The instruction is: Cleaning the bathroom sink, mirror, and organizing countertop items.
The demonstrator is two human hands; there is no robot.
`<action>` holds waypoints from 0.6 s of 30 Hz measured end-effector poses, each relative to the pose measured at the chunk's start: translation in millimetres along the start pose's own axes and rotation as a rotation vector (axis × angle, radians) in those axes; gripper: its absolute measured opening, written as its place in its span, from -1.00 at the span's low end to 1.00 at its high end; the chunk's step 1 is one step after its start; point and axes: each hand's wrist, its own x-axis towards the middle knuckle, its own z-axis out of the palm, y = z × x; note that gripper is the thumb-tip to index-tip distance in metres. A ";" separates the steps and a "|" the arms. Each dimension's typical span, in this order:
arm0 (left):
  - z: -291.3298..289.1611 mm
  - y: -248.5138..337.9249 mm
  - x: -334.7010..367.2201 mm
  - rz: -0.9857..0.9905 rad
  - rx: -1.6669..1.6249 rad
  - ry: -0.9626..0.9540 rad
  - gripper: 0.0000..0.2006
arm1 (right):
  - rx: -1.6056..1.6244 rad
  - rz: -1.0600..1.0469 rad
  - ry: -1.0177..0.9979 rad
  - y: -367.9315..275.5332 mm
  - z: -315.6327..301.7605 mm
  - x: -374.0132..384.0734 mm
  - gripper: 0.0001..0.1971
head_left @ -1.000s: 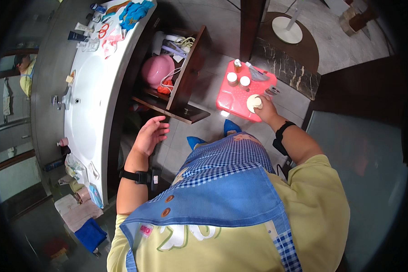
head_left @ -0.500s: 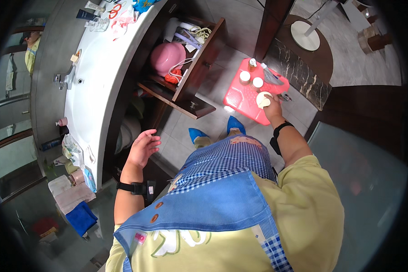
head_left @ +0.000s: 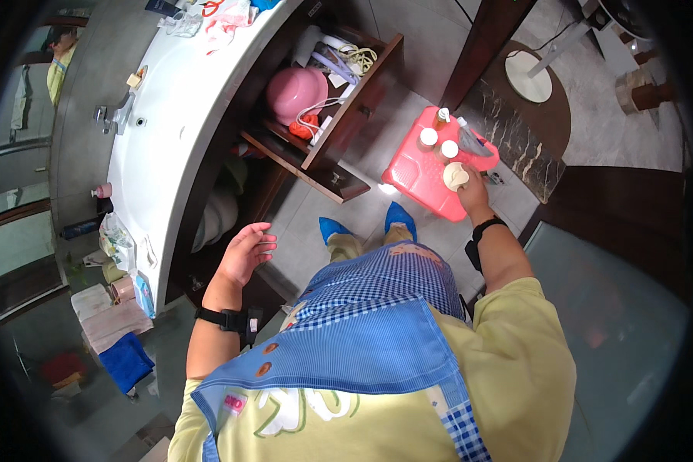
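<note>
My right hand (head_left: 475,195) reaches down to a low pink stool (head_left: 413,179), its fingers closed round a round cream-coloured jar (head_left: 455,176) at the stool's right side. Whether the jar rests on the stool or is lifted cannot be told. Just beyond it stand two brown bottles with white caps (head_left: 428,138), and a brown pump bottle (head_left: 442,117) at the far end. A clear bag-like item (head_left: 476,140) lies along the stool's right edge. My left hand (head_left: 246,252) hangs in the air near the cabinet, fingers apart, holding nothing.
On the left, a pulled-out drawer (head_left: 354,104) holds a pink basin (head_left: 296,96) and cords. Below it another drawer (head_left: 335,185) sticks out. A white sink counter (head_left: 162,146) runs along the left. A dark marble sill (head_left: 527,142) lies beyond the stool.
The whole view has shifted slightly. My right hand stays on the jar at the stool, and my left hand has barely moved.
</note>
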 end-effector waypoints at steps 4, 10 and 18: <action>-11.8 -1.2 5.5 0.025 -0.036 -0.037 -0.77 | -0.007 -0.085 0.063 5.0 -3.1 -10.8 -0.50; -42.3 -2.1 11.9 0.074 -0.051 -0.108 -0.79 | -0.146 -0.019 -0.071 -17.4 -28.0 -53.1 -0.69; -126.7 29.1 -18.9 0.288 -0.149 -0.044 -0.80 | -0.269 -0.054 -0.038 -92.5 -56.8 -66.5 -0.88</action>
